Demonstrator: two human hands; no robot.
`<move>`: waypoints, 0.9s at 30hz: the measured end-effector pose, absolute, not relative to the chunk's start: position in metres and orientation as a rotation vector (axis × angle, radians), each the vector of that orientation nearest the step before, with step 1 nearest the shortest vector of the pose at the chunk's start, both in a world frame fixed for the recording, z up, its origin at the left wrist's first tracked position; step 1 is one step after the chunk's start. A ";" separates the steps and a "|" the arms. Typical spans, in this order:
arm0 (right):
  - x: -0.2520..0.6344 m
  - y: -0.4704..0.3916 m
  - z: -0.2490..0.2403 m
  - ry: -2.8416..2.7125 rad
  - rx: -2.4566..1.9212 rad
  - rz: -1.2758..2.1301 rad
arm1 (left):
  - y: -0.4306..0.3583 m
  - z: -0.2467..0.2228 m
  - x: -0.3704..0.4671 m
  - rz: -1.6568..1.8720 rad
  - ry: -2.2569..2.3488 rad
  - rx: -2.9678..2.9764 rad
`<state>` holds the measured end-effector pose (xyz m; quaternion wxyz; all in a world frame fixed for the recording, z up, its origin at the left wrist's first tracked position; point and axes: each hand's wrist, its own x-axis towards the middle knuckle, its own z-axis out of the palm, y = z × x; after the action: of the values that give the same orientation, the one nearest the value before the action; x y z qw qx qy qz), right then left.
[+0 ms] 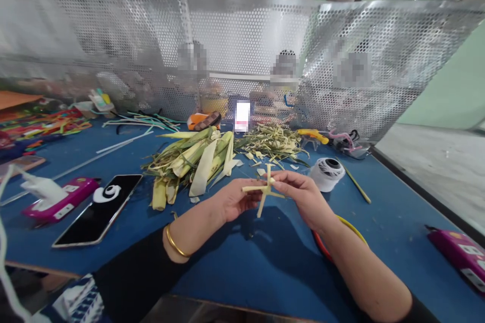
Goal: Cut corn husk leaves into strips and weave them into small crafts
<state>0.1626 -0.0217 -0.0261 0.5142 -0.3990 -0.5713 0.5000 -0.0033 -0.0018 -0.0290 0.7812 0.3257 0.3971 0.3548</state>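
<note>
A small cross-shaped piece of pale woven leaf strips (267, 189) is held up above the blue table (242, 272). My left hand (240, 199) is closed on its left side, with some fingers behind it. The thumb and fingers of my right hand (297, 189) pinch it from the right, near the centre. Four pale arms stick out from the middle of the cross. A pile of green and cream leaf stalks (193, 161) lies behind my left hand. Beyond the hands is a heap of shredded dry strips (276, 141).
A white thread spool (328, 174) stands right of my right hand. A black phone (100, 212) and a magenta power strip (62, 202) lie at left, another power strip (460, 257) at right. A perforated metal screen (242, 35) runs along the back, with people behind it.
</note>
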 end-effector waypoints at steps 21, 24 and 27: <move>0.161 -0.016 -0.032 -1.038 -1.041 1.030 | -0.013 -0.026 0.003 0.951 0.866 1.112; 0.160 -0.018 -0.031 -1.101 -1.050 1.056 | -0.015 -0.027 0.006 0.948 0.921 1.160; 0.159 -0.020 -0.030 -1.184 -1.053 1.088 | -0.016 -0.027 0.007 0.939 0.971 1.118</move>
<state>0.1587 -0.0198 -0.0304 0.5728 -0.4491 -0.5050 0.4639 0.0068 -0.0156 -0.0267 0.6395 0.4902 0.4258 0.4117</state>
